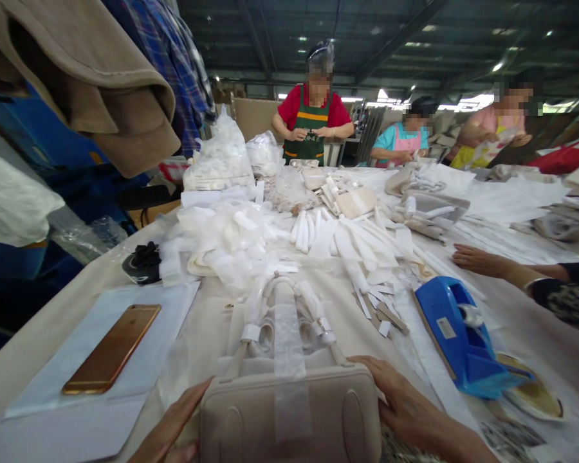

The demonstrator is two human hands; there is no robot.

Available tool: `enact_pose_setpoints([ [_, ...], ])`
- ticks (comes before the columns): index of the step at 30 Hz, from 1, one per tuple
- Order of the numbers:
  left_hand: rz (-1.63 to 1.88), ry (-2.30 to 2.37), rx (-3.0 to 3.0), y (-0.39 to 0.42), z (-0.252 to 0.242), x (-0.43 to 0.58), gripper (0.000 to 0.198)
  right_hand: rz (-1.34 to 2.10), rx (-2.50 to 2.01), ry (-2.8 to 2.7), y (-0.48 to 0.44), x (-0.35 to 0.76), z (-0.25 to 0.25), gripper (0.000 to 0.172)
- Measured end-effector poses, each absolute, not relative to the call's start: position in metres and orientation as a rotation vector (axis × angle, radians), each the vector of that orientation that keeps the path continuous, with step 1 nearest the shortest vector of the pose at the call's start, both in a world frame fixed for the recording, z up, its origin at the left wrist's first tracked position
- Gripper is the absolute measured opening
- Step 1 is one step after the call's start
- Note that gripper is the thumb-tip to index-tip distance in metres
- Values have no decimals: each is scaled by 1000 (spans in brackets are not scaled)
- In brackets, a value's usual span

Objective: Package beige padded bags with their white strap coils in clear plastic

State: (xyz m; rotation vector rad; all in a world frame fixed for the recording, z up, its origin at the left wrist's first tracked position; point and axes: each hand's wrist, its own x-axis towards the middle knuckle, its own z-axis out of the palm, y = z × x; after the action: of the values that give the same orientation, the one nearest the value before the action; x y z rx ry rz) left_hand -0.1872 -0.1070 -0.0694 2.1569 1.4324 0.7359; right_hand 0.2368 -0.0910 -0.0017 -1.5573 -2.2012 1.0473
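A beige handbag (338, 421) lies at the front edge of the view, its bottom edge cut off. My left hand (174, 424) presses on its left side, and my right hand (405, 405) grips the opposite side near the top corner. Both sets of fingers are partly hidden. White wrapping covers much of the two handles (276, 283), which point away from me. A translucent white strip (292, 347) runs down over the handles and onto the bag's panel.
Left lies a gold phone (113, 350) on white sheets (38, 386). Right stands a blue tape dispenser (456, 341). White wrapping strips (338, 238) heap up beyond the bag. A co-worker's hand (482, 260) rests at right; several people work across the table.
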Motion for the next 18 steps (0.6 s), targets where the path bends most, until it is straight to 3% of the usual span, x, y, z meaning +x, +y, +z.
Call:
enact_pose_setpoints([
  [4,706,1336,2366,-106,-75,-184,82,1417,-1466,-2170,-89,244,18,77],
  [8,647,1557,2382,-108,-82,-169,91,1538,-1548,-2103,-90,244,13,97],
  [13,714,1613,2353,-111,-89,-159,84,1267,-1493,-1967,-105,231,-13,70],
  [18,724,1713,2154,-115,-81,-147,74,1084,-1462,-1956,-110,221,-29,54],
])
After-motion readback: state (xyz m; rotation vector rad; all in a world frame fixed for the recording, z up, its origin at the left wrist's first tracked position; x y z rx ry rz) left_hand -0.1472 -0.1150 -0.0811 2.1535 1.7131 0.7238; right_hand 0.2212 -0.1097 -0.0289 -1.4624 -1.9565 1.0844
